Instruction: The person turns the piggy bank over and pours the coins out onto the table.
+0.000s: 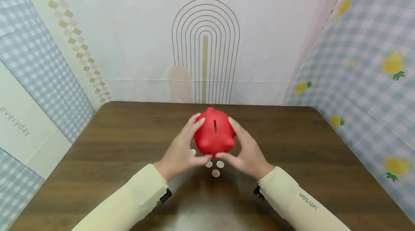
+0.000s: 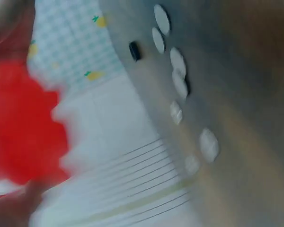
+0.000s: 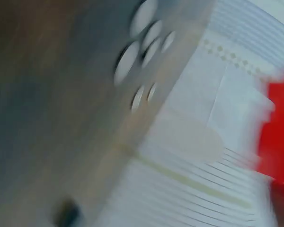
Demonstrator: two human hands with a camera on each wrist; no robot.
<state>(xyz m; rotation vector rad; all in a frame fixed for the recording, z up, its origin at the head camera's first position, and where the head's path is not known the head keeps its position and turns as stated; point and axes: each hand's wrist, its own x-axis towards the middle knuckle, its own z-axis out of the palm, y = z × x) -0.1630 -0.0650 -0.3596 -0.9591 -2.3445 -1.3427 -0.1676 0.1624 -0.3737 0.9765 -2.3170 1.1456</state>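
Note:
A red piggy bank [image 1: 215,139], its coin slot facing up in the head view, is held between both hands over the table. On its left side the left hand [image 1: 182,146] grips it, with the thumb at the near lower edge. The right hand [image 1: 248,148] grips the right side in mirror fashion. Blurred red parts of the bank [image 2: 26,125] show in the left wrist view, well above the tabletop. Several silver coins [image 1: 215,173] lie on the table beneath and in front of it; the bank and hands hide others in the head view.
The dark wooden table [image 1: 129,130] reaches back to a patterned cloth wall [image 1: 139,44]. A small black object [image 2: 134,50] lies on the tabletop beyond the coins in the left wrist view. Checked cloth [image 1: 366,90] hangs along the right side.

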